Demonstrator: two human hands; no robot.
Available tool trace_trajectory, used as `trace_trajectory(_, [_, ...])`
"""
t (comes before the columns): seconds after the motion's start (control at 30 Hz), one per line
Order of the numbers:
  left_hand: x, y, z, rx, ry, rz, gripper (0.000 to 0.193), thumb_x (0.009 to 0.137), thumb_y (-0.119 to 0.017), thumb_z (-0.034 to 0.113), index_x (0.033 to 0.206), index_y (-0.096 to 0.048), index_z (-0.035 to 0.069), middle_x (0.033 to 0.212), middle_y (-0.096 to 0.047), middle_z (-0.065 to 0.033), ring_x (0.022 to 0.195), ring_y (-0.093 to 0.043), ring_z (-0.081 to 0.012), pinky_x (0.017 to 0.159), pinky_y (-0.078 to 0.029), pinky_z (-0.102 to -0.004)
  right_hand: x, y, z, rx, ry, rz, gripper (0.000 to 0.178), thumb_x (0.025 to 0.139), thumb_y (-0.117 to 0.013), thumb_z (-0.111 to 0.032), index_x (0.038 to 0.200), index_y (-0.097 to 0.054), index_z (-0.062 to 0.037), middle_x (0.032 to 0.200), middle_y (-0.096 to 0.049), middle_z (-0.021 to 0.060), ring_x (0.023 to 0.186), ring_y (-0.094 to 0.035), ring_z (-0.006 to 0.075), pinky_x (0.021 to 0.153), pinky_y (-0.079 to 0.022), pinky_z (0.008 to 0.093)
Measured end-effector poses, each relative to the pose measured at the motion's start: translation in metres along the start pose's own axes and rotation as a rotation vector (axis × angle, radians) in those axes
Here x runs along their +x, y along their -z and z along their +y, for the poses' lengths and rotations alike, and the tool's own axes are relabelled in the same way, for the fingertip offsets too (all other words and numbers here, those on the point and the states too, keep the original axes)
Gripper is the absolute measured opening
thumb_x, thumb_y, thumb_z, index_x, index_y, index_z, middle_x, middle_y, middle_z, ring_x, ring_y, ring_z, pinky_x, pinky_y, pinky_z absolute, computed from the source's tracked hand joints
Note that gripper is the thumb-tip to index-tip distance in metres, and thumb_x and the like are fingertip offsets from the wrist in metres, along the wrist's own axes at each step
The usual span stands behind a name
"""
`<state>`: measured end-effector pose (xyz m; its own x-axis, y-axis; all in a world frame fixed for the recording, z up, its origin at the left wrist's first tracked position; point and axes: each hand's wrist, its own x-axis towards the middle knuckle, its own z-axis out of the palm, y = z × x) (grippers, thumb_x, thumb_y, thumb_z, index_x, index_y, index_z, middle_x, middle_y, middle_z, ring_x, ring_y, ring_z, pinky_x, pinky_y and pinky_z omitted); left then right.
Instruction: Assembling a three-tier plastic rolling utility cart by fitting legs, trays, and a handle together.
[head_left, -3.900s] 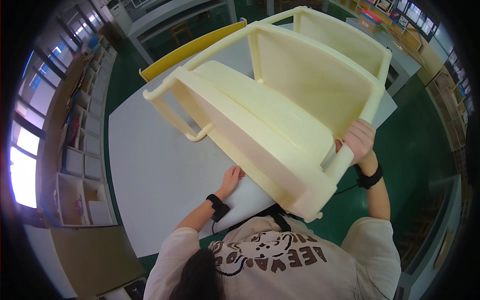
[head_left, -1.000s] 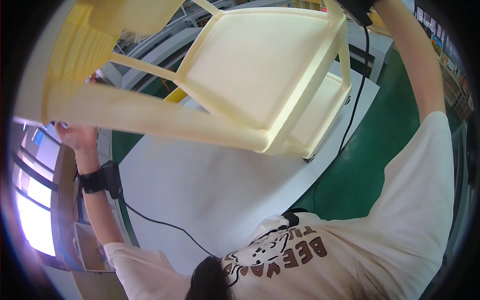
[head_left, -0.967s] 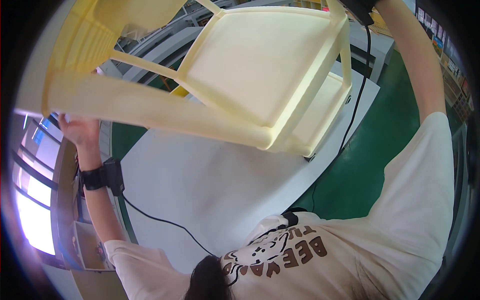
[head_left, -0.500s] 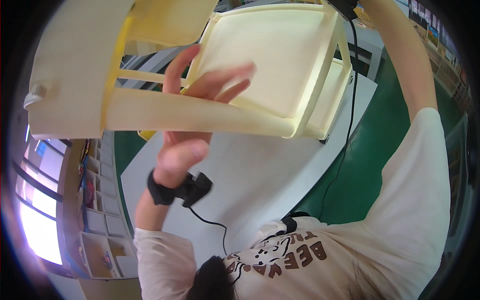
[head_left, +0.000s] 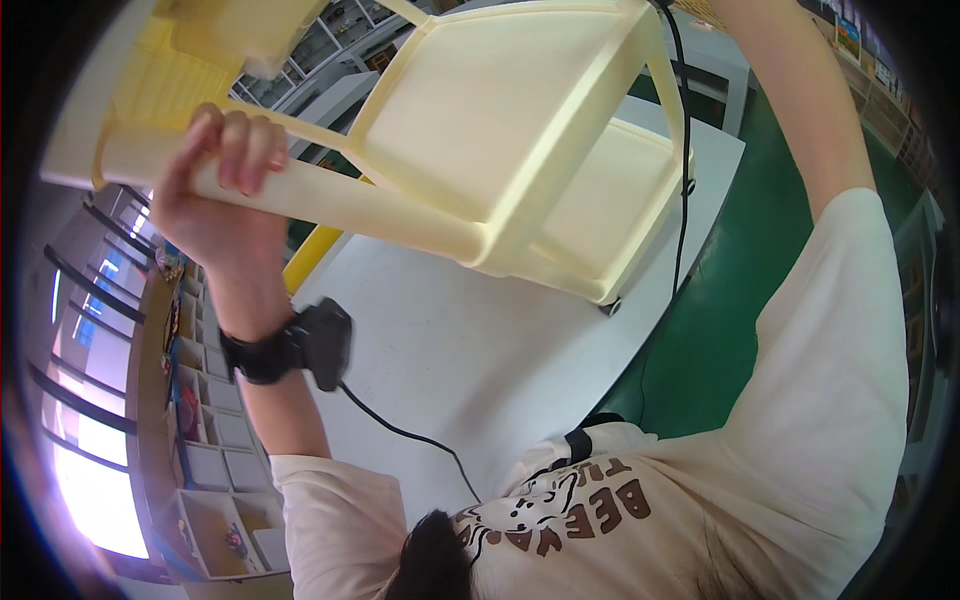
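A cream plastic shelf cart [head_left: 510, 110] with stacked trays, round posts and small casters is tilted over the table. My left hand [head_left: 225, 190] has its fingers wrapped round one of its posts [head_left: 350, 205], close to the end tray at the upper left. A black strap with a small box [head_left: 300, 345] is on my left wrist, and a cable runs from it. My right arm [head_left: 800, 100] reaches up past the top edge beside the cart's far side. The right hand itself is out of the picture.
The white table [head_left: 400, 320] lies under the cart, with green floor [head_left: 740, 260] to its right. A yellow curved piece [head_left: 310, 258] shows behind the left forearm. A black cable [head_left: 685, 200] hangs near the cart's right side. White cubby shelves [head_left: 215, 470] stand at the left.
My left hand has gone from loosely spread fingers around the post to a closed grip, farther left and up along it. The cart has tilted and shifted left, showing more of its lower tray and caster.
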<state>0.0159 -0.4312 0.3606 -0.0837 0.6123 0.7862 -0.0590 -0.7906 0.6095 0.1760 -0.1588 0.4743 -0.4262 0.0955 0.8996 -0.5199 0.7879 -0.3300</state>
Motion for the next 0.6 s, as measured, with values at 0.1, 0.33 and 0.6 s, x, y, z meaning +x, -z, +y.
trace_trajectory(0.1, [0.024, 0.021, 0.005, -0.014, 0.069, -0.030, 0.009, 0.075, -0.041, 0.011, 0.069, -0.036, 0.007, 0.049, -0.029, 0.0019, 0.044, -0.032, -0.0078, 0.053, -0.029, -0.0237, -0.010, 0.006, 0.010, 0.030, -0.013, 0.063, 0.007, 0.057, -0.049, -0.003, 0.062, -0.045, 0.0001, 0.049, -0.043, 0.0050, 0.038, -0.040, 0.0130, 0.033, -0.029, 0.0235])
trace_trajectory(0.33, [0.064, 0.032, 0.010, 0.038, 0.217, -0.110, 0.009, 0.075, -0.043, 0.008, 0.068, -0.040, 0.003, 0.051, -0.032, 0.0006, 0.044, -0.031, -0.0084, 0.051, -0.031, -0.0241, -0.059, 0.019, 0.040, 0.070, -0.301, 0.326, 0.005, 0.059, -0.049, -0.002, 0.062, -0.050, 0.0024, 0.049, -0.046, 0.0070, 0.039, -0.043, 0.0152, 0.036, -0.034, 0.0247])
trace_trajectory(0.6, [0.065, 0.051, 0.009, 0.103, 0.207, -0.073, 0.007, 0.076, -0.042, 0.007, 0.072, -0.038, 0.004, 0.051, -0.029, 0.0017, 0.043, -0.030, -0.0064, 0.049, -0.030, -0.0212, -0.073, -0.007, 0.046, 0.220, -0.374, 0.377, 0.006, 0.062, -0.050, -0.002, 0.067, -0.050, 0.0011, 0.048, -0.045, 0.0055, 0.037, -0.043, 0.0139, 0.034, -0.036, 0.0246])
